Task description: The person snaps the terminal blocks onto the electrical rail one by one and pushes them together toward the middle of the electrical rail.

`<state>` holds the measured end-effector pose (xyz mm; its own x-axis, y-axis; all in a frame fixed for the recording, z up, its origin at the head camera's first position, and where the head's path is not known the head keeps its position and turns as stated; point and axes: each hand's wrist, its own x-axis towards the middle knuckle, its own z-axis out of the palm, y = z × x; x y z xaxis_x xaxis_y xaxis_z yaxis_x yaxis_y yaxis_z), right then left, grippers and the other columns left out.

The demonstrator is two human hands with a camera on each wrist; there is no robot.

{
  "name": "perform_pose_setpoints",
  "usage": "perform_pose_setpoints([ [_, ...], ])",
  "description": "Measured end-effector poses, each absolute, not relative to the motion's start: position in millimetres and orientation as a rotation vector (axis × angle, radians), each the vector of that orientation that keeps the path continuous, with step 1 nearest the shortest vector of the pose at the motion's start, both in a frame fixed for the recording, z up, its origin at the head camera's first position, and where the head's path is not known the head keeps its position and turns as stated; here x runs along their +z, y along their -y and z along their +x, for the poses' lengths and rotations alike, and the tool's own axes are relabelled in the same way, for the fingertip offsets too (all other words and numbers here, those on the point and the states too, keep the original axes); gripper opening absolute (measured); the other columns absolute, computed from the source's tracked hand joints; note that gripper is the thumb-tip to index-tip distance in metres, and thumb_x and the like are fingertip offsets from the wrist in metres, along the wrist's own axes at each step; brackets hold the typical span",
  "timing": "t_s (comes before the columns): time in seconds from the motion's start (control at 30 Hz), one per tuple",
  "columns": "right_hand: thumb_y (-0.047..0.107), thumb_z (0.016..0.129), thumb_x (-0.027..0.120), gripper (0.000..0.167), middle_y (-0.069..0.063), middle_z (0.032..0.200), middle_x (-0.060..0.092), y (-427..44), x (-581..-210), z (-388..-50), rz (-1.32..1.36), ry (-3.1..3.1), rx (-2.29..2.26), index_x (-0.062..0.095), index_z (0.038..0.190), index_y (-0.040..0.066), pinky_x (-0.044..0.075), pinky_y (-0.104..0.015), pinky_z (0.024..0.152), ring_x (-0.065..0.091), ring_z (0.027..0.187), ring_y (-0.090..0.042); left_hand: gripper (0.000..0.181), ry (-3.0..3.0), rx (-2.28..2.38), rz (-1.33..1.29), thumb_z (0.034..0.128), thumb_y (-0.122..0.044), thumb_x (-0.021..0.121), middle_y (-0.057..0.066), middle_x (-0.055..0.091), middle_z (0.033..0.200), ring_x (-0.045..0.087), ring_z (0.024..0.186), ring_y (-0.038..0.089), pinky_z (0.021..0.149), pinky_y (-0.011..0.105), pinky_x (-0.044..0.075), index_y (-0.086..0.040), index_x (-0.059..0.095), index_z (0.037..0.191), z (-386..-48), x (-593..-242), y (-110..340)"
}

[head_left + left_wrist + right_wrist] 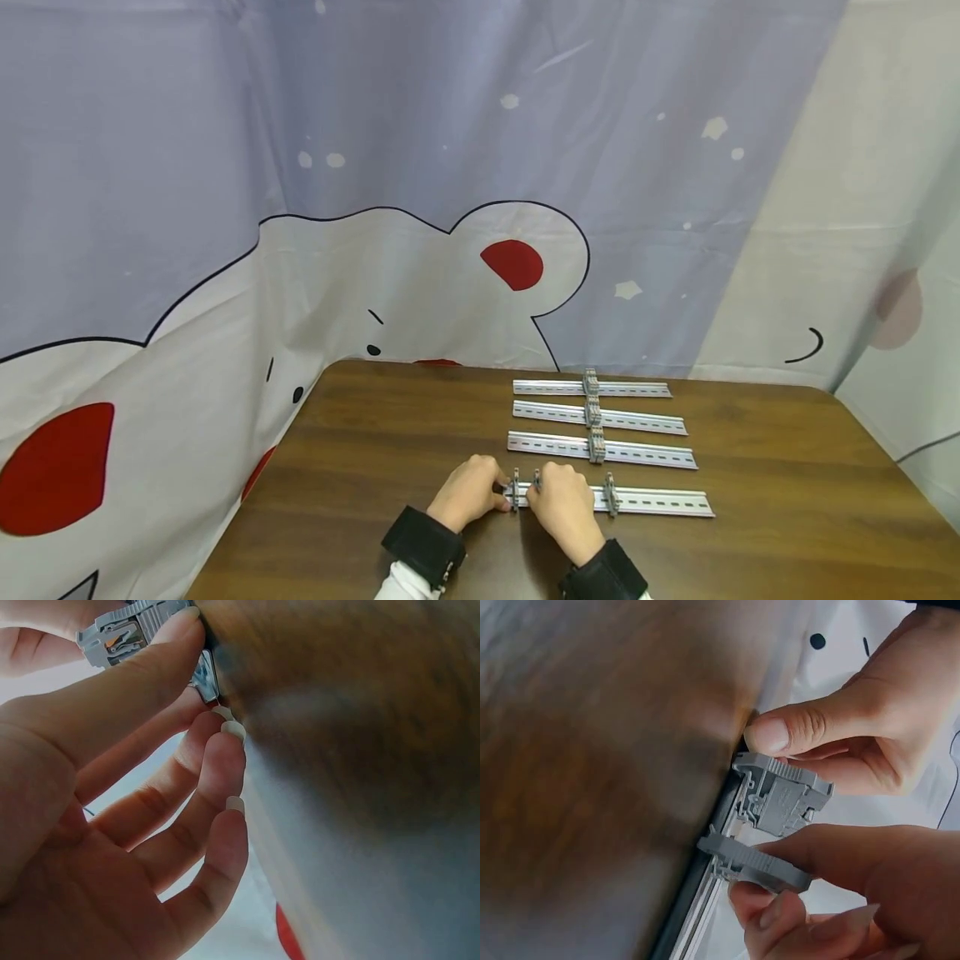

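Observation:
The nearest metal DIN rail (663, 502) lies crosswise on the table, with several slots along it. My left hand (467, 493) grips its left end between thumb and fingers, right beside a grey terminal block (784, 793) standing on the rail. Just to the right, my right hand (566, 504) pinches a second grey terminal block (759, 864), which sits at the rail; whether it is fully clipped on I cannot tell. Farther right on the same rail stands a third terminal block (611, 495), untouched. In the left wrist view, the left thumb (169, 656) partly covers the rail end.
Behind the near rail lie three more rails, a closer one (651, 454), a middle one (645, 422) and a far one (637, 389), each with grey terminal blocks clustered near its middle. A patterned curtain (405, 275) hangs behind the brown table (375, 433).

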<state>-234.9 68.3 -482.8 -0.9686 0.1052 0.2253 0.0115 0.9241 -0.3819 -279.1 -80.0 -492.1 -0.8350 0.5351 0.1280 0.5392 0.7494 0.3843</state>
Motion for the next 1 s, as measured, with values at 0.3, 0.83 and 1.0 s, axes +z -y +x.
perform_pose_setpoints([
  [0.3, 0.012, 0.069, 0.072, 0.036, -0.005, 0.055, 0.055, -71, -479, -237, -0.106, 2.854, 0.550, 0.043, 0.048, 0.015, 0.037, -0.037, 0.040, 0.056, 0.050, -0.026, 0.025, 2.921, -0.672, -0.907, 0.0680, -0.020, 0.086, -0.001, 0.076, 0.086, 0.052, 0.062, 0.002, 0.055, 0.022, 0.040, -0.014, 0.080, 0.092, -280, -488, 80],
  [0.83, 0.011, 0.068, 0.075, 0.035, -0.004, 0.055, 0.054, -83, -478, -238, -0.120, 2.863, 0.551, 0.046, 0.050, 0.014, 0.038, -0.038, 0.041, 0.055, 0.050, -0.025, 0.024, 2.901, -0.488, -0.924, 0.0694, -0.029, 0.085, -0.006, 0.075, 0.081, 0.053, 0.058, 0.003, 0.051, 0.024, 0.037, -0.019, 0.080, 0.091, -281, -488, 79],
  [1.0, 0.011, 0.069, 0.075, 0.034, -0.004, 0.056, 0.055, -85, -481, -237, -0.150, 2.888, 0.572, 0.046, 0.050, 0.015, 0.040, -0.039, 0.041, 0.056, 0.052, -0.025, 0.024, 2.907, -0.468, -0.934, 0.0697, -0.029, 0.085, -0.008, 0.074, 0.077, 0.055, 0.059, 0.003, 0.051, 0.024, 0.038, -0.019, 0.080, 0.091, -279, -490, 80],
])
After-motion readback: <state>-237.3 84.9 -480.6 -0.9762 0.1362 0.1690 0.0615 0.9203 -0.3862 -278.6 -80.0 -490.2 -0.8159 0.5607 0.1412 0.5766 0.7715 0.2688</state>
